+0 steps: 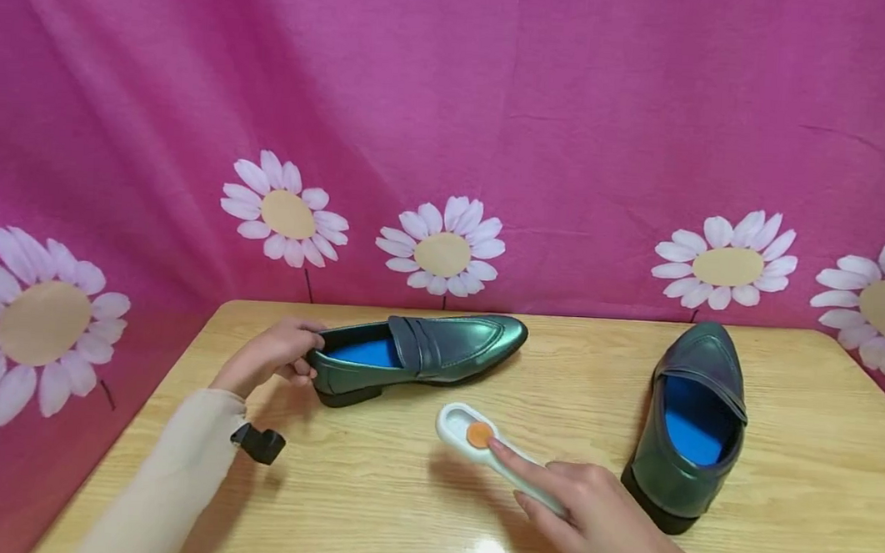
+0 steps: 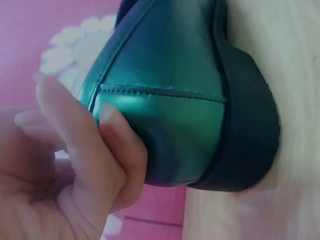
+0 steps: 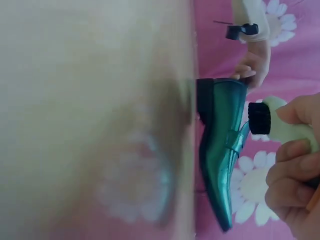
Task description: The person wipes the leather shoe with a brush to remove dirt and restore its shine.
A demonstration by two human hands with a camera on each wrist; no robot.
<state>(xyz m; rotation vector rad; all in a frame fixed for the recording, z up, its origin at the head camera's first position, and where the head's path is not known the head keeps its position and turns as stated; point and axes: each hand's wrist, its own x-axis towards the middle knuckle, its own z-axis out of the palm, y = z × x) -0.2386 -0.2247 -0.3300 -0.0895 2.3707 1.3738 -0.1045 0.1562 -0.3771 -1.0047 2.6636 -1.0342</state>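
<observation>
My left hand [image 1: 276,355] grips the heel end of a shiny dark green loafer [image 1: 457,352] with a blue insole. This shoe lies sideways at the back of the table, toe to the right. The left wrist view shows curled fingers against the heel's stitched back [image 2: 170,135]. My right hand [image 1: 595,510] holds a white-handled brush [image 1: 456,423], index finger on its orange button [image 1: 479,435]. Short black bristles [image 3: 259,118] show under its head in the right wrist view. The brush is above the table, in front of the gripped loafer and apart from it.
A matching loafer [image 1: 697,432] stands on the right of the wooden table [image 1: 370,507], toe pointing away. Behind and left of the table hangs a pink cloth [image 1: 437,101] with large white daisies. A small black device [image 1: 259,444] is on the left wrist.
</observation>
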